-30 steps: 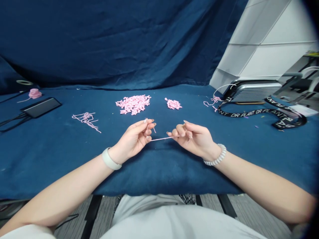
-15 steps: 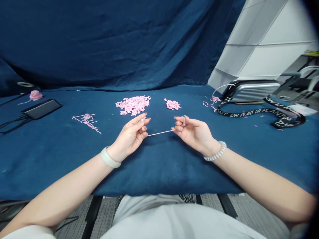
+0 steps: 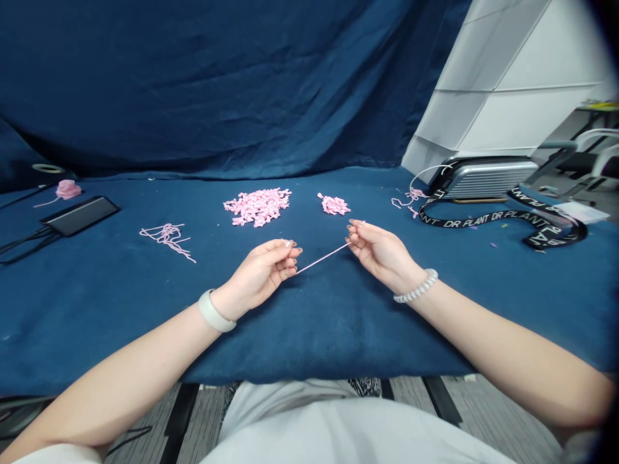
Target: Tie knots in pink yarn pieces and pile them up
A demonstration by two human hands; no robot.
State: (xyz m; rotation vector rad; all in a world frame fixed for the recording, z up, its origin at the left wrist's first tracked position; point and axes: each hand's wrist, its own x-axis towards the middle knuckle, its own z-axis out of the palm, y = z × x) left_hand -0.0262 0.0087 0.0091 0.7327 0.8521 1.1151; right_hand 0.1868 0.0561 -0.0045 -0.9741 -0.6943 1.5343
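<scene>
A short pink length of yarn runs taut between my two hands, slanting up to the right. My left hand is closed on its lower end, thumb pressed to the fingers. The other end is pinched in my right hand, raised a little higher. Beyond the hands lie a large heap of small pink knotted yarn pieces and a smaller heap of the same pieces. Several loose pink yarn strands rest on the blue cloth left of my left hand.
At far left are a pink yarn ball and a black device with cables. On the right lie a black lettered lanyard, a silver ridged case and a pink yarn tangle. Blue cloth covers the table.
My left hand has moved slightly down and right, while my right hand has shifted a little to the right. The yarn between them now slants more steeply.
</scene>
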